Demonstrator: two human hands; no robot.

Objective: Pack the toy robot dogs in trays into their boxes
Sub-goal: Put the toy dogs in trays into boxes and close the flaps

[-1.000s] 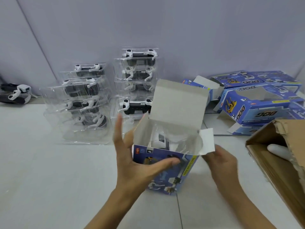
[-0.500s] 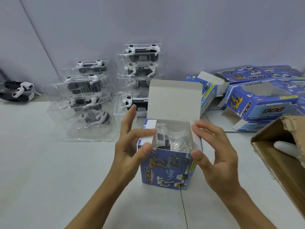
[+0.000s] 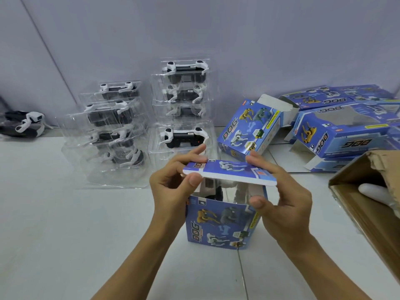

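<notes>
Head view: blue box (image 3: 220, 224) stands upright on white table (image 3: 65, 234), centre of frame; everything below placed w/ ref to it. Top lid flap (image 3: 229, 172) folded down near level over the opening, not fully shut, gap along the front edge. Through the clear window, toy robot dog (image 3: 213, 190) in its tray sits inside, only partly seen.

Left hand (image 3: 171, 191) at box's upper left: fingers curled, thumb under lid's left corner, fingertips on top, pinching the flap. Right hand (image 3: 283, 204) at box's upper right: fingers curled over lid's right end, thumb pressed on box front by the window edge.

Behind box & to the left: two stacks of clear trays w/ dogs, shorter left stack (image 3: 112, 131), taller right stack (image 3: 184, 107), the latter just behind left hand. Far left by the wall: loose dog (image 3: 23, 125) in a plastic bag. Behind-right of box: open blue box (image 3: 249, 128) lying tilted, then a pile of more blue boxes (image 3: 346, 126). Right of box, at frame edge: brown carton (image 3: 368, 213), open, w/ sth white inside, can't tell what.
</notes>
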